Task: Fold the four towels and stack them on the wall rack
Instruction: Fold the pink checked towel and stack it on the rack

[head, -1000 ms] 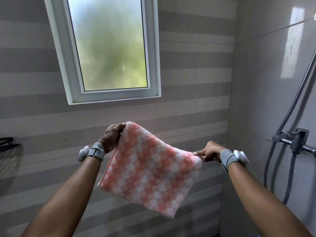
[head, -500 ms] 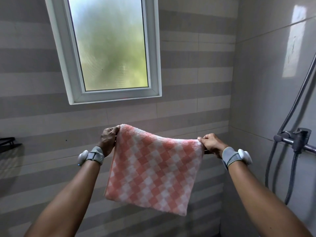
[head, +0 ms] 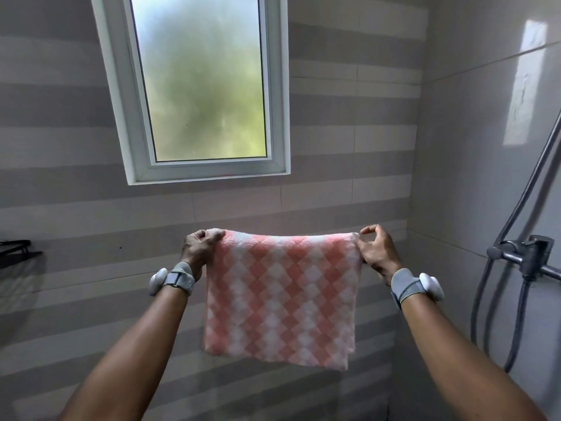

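**Checked towel held stretched between both hands in front of the striped wall**

A pink-and-white checked towel (head: pixel 280 296) is held up in the air, in the middle of the view and below the window (head: pixel 200 86). Its top edge is kept taut and nearly level, running left to right from one hand to the other, and it looks rounded like a fold. The cloth hangs straight down from that edge as a roughly square panel. The lower edge slopes slightly downward toward the right, where more than one layer can be made out at the corner.

The upper left corner is gripped by the left hand (head: pixel 197 250), whose fingers (head: pixel 215 235) are curled over the top of the cloth. The upper right corner is pinched by the right hand (head: pixel 376 253), with its fingers (head: pixel 368 230) arched just above the edge; how the lower fingers lie behind the towel's side cannot be told. The towel is thus bracketed by the two hands, with nothing touching it from below.

A grey band with a white round device is worn on the left wrist (head: pixel 179 279) and on the right wrist (head: pixel 408 285). A black wall rack (head: pixel 15 250) is seen at the far left edge, well apart from the towel. A grey shower mixer (head: pixel 528 256) with hoses is fixed on the right wall.
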{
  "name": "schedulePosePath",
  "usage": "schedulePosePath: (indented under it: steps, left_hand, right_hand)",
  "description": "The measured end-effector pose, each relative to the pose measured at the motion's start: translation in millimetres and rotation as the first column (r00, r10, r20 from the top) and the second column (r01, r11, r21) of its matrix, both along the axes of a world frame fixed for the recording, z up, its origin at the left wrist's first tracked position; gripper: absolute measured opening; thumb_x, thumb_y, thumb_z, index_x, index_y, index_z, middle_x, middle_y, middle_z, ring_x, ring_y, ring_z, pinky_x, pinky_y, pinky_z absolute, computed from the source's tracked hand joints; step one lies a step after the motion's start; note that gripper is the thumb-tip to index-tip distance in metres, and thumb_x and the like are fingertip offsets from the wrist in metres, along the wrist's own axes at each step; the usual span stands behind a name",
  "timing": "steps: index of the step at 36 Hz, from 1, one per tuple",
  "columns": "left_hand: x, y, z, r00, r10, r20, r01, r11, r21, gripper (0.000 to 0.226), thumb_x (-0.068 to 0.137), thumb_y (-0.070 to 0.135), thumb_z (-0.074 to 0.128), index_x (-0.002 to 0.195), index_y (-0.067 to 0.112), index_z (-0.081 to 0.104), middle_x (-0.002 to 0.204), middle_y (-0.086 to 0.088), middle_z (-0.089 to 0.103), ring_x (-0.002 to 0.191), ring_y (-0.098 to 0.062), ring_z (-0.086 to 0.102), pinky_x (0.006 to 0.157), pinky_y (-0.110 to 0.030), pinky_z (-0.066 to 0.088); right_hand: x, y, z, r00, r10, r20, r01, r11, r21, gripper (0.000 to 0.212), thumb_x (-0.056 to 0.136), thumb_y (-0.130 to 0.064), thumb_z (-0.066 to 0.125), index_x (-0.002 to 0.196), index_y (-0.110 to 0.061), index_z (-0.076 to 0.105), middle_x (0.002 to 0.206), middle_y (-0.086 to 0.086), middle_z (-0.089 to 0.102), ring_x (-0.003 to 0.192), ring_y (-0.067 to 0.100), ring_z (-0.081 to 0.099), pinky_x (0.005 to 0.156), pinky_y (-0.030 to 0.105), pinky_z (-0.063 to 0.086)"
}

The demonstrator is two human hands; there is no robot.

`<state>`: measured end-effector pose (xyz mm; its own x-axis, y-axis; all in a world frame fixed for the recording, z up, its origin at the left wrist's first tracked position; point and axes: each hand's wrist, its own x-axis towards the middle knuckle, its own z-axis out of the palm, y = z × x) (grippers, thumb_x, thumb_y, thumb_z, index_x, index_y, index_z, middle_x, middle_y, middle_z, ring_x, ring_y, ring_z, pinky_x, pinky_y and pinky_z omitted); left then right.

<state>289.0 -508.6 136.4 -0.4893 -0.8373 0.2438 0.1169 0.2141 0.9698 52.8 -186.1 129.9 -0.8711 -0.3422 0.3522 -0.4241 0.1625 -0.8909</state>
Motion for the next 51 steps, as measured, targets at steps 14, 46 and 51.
schedulePosePath:
  steps: [14, 46, 51]
  left_hand:
    - [17, -12, 13, 0.966, -0.132, 0.223, 0.17, 0.973, -0.156, 0.022, 0.096, 0.014, 0.062, 0.11, 0.0, 0.068, 0.098, -0.013, 0.067, 0.088, -0.02, 0.057, 0.074, -0.027, 0.047]
    - [27, -24, 59, 0.607, 0.048, 0.793, 0.392, 0.85, -0.351, 0.032, 0.066, 0.037, 0.09, 0.068, 0.009, 0.074, 0.058, 0.001, 0.05, 0.049, -0.009, 0.043, 0.051, -0.021, 0.04]
    - [28, -24, 57, 0.73, 0.033, 0.683, 0.302, 0.88, -0.366, 0.037, 0.064, 0.028, 0.092, 0.084, 0.001, 0.077, 0.067, -0.006, 0.065, 0.061, -0.014, 0.061, 0.065, -0.03, 0.06]
  right_hand:
    - [4, -8, 8, 0.988, 0.112, -0.103, -0.116, 0.993, -0.032, 0.009, 0.085, -0.016, 0.077, 0.091, -0.017, 0.07, 0.091, 0.007, 0.072, 0.077, 0.019, 0.064, 0.069, 0.035, 0.053]
    - [-4, 4, 28, 0.923, 0.289, -0.254, -0.179, 0.906, 0.384, 0.015, 0.088, -0.006, 0.068, 0.085, -0.021, 0.069, 0.078, 0.002, 0.067, 0.07, 0.013, 0.056, 0.059, 0.015, 0.04]
    - [2, 5, 36, 0.921, 0.265, -0.286, -0.157, 0.923, 0.351, 0.006, 0.097, -0.018, 0.057, 0.092, -0.015, 0.06, 0.09, 0.007, 0.057, 0.078, 0.018, 0.054, 0.063, 0.021, 0.039]
